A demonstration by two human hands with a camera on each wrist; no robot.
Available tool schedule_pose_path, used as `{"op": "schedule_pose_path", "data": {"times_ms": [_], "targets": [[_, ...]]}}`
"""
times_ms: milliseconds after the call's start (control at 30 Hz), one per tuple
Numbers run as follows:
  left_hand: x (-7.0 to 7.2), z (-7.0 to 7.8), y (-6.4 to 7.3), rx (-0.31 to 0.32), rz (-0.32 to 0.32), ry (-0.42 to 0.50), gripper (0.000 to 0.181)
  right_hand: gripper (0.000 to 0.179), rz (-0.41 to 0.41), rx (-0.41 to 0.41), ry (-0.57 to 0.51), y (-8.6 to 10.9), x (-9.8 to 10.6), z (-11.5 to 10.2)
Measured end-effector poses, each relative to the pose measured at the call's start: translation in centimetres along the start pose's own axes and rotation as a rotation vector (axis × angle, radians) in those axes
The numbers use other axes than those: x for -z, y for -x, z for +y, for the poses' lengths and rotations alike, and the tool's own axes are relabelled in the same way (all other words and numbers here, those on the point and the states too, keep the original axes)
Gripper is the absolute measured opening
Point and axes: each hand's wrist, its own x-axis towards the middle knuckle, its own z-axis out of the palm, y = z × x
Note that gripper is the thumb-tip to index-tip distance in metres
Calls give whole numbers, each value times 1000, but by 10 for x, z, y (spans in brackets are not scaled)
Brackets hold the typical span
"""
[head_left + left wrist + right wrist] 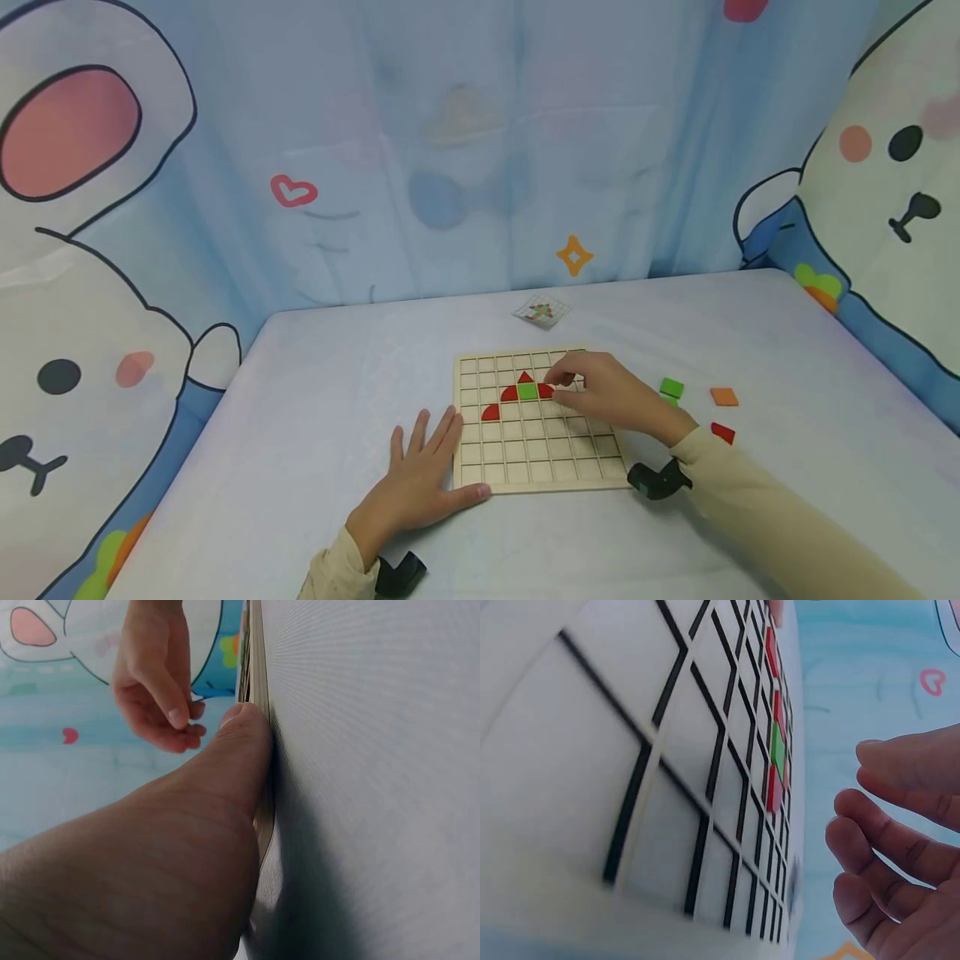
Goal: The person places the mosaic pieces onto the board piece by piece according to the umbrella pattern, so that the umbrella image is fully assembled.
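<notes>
A wooden grid board [525, 475] lies flat on the white-covered table. Set in its squares are a green square tile [527, 391], a red triangle [525, 377] above it, red rounded tiles [509, 393] to its left and lower left, and a red tile [545, 391] to its right. My right hand [611, 392] hovers over the board's upper right, fingertips close to that red tile. In the right wrist view its loosely bent fingers [877, 859] show nothing between them. My left hand [423, 483] rests at the board's lower left, fingers spread along the left edge, thumb at the front edge.
Loose green tiles [672, 387], an orange tile [724, 397] and a red tile [723, 432] lie right of the board. Behind it is a small card [542, 311] with a coloured pattern. A blue cartoon curtain [465, 250] hangs at the table's back.
</notes>
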Motion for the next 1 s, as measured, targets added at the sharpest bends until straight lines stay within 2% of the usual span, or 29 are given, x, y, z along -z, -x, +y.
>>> {"op": "schedule_pose_path", "data": {"times_ms": [267, 600, 1000], "targets": [[1, -1, 2, 6, 6, 0, 112, 24, 35, -44, 78, 22, 26, 10], [-2, 1, 0, 5, 1, 6, 111, 30, 50, -150, 143, 51, 57, 27], [-1, 2, 1, 8, 1, 4, 111, 35, 39, -257, 182, 69, 74, 50]]}}
